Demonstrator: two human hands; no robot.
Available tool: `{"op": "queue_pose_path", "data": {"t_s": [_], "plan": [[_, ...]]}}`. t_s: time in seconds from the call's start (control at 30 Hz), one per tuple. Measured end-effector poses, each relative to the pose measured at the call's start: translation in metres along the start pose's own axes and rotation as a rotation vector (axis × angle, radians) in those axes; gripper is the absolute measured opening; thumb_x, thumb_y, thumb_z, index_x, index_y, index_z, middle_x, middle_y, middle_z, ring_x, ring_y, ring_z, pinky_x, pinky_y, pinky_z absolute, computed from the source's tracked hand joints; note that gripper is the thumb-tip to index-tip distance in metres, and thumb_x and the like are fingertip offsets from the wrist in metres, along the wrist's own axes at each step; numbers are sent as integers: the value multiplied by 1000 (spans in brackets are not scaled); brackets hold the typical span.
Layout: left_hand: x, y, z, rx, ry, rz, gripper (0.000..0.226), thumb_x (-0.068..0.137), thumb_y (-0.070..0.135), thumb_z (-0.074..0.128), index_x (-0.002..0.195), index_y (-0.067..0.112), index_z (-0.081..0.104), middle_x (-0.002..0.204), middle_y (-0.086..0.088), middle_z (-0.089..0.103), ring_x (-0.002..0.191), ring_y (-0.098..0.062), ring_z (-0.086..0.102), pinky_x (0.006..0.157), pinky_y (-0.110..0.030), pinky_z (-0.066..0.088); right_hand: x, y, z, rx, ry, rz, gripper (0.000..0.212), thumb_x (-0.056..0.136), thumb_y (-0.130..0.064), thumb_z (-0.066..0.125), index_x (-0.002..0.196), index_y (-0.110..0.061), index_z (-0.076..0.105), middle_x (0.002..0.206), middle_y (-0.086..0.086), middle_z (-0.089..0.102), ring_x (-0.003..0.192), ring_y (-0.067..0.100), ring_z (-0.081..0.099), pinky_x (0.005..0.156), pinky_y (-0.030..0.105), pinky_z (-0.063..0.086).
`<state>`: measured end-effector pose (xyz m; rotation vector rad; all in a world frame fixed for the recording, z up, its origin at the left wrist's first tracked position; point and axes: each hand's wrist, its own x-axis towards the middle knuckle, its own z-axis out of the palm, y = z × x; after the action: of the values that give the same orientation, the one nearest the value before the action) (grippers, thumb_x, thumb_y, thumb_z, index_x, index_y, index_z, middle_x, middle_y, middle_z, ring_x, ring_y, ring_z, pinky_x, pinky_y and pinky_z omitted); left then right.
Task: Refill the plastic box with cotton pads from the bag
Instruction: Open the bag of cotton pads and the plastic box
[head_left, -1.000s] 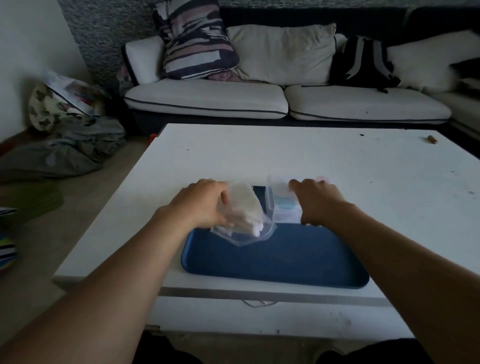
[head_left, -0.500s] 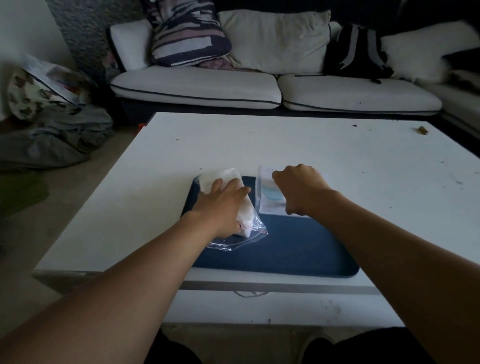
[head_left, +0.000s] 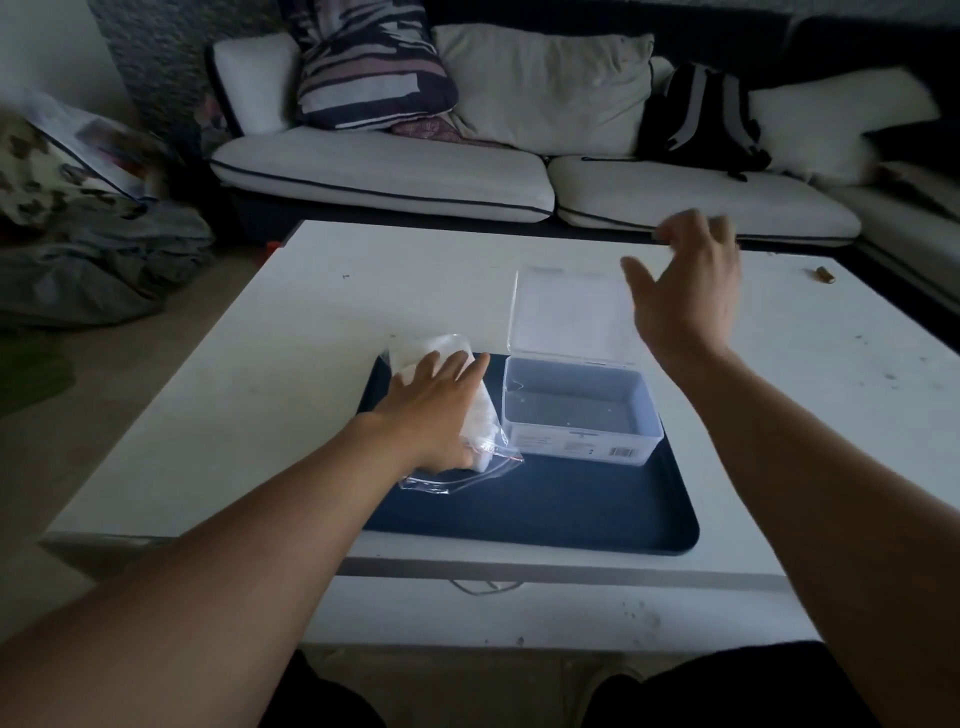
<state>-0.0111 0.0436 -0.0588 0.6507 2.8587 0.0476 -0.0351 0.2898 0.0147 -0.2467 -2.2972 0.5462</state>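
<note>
The bag (head_left: 457, 415) of cotton pads (head_left: 480, 421) lies on the left part of the blue tray (head_left: 571, 509), its long axis running from far-left to near-right, with its loose, red-striped mouth at the near-right end, pointing toward the near corner of the box (head_left: 582, 415). The left hand (head_left: 431, 410) lies on top of the bag with fingers extended toward the far side, pressing or lightly holding it; whether the thumb is wrapped under it cannot be seen. The box sits just to the right of the bag, nearly touching it, open and apparently empty, with its clear lid (head_left: 566, 312) standing up along the far edge. The right hand (head_left: 685, 291) hovers in the air beyond and to the right of the lid, fingers spread and slack, holding nothing, somewhat blurred. The left hand is plainly the nearer one to the bag, and the bag's mouth lies on the near side of it. Bare tray lies near of both things, and the white table (head_left: 322, 322) offers open surface to the left.
</note>
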Motion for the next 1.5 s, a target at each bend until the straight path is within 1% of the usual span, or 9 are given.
{"op": "queue_pose_path", "data": {"t_s": [0.1, 0.17, 0.23, 0.5, 0.63, 0.87, 1.1, 1.3, 1.5], "plan": [[-5, -5, -1, 24, -35, -49, 112, 79, 33, 76, 159, 27, -2, 166, 1, -1, 153, -35, 4, 112, -59, 34, -22, 1, 23, 27, -593, -27, 27, 85, -41, 75, 97, -19, 67, 101, 5, 70, 92, 24, 66, 75, 28, 47], [-8, -10, -3, -8, -51, -93, 96, 78, 24, 74, 152, 29, 13, 162, 1, 5, 148, -36, 14, 103, -55, 45, -48, -3, 28, -169, -1159, -170, 42, 89, -46, 69, 117, -15, 68, 120, 4, 68, 107, 23, 63, 92, 31, 48], [-9, -15, -5, -74, -37, -117, 84, 78, 23, 73, 146, 28, 25, 159, 0, 13, 142, -35, 26, 97, -53, 50, -61, -1, 29, -298, -1380, -230, 51, 91, -42, 69, 134, -16, 61, 134, 0, 62, 116, 21, 61, 95, 27, 48], [-14, -20, -23, -338, 402, -119, 27, 74, 34, 74, 90, 22, 55, 104, 4, 55, 88, -22, 58, 77, -37, 51, -71, -61, -6, 129, -1043, -437, 7, 81, -31, 80, 88, -30, 80, 65, -22, 60, 66, -12, 58, 58, 4, 40], [-17, -20, -29, -411, 572, -120, 19, 73, 31, 75, 66, 22, 59, 81, 5, 61, 76, -21, 61, 67, -32, 48, -90, -72, 13, -90, -896, -573, 28, 92, -36, 65, 119, -40, 69, 104, -6, 68, 95, 21, 66, 72, 29, 46], [-19, -30, -30, -454, 667, -84, 12, 86, 30, 70, 79, 21, 65, 82, 6, 68, 79, -20, 66, 73, -40, 58, -87, -65, 36, -188, -475, -740, 48, 72, -28, 86, 117, -25, 70, 80, 1, 57, 76, 27, 59, 57, 30, 38], [-16, -34, -23, -459, 603, -94, 9, 88, 28, 67, 90, 20, 63, 97, 6, 68, 93, -21, 65, 81, -42, 56, -91, -70, 45, -211, -518, -675, 37, 82, -28, 78, 118, -23, 69, 106, 5, 52, 96, 25, 52, 70, 31, 36], [-18, -36, -12, -349, 298, -185, 54, 69, 27, 81, 115, 23, 52, 123, 3, 48, 97, -24, 56, 83, -39, 52, -98, -67, 47, -130, -622, -597, 27, 88, -31, 71, 114, -25, 68, 112, -1, 52, 103, 21, 51, 67, 29, 36], [-13, -32, 5, -266, 299, -211, 39, 84, 29, 73, 115, 17, 53, 124, -2, 47, 95, -26, 54, 75, -35, 41, -108, -62, 52, -138, -735, -520, 26, 79, -35, 79, 99, -24, 66, 109, -3, 47, 105, 19, 49, 66, 31, 38]]}}
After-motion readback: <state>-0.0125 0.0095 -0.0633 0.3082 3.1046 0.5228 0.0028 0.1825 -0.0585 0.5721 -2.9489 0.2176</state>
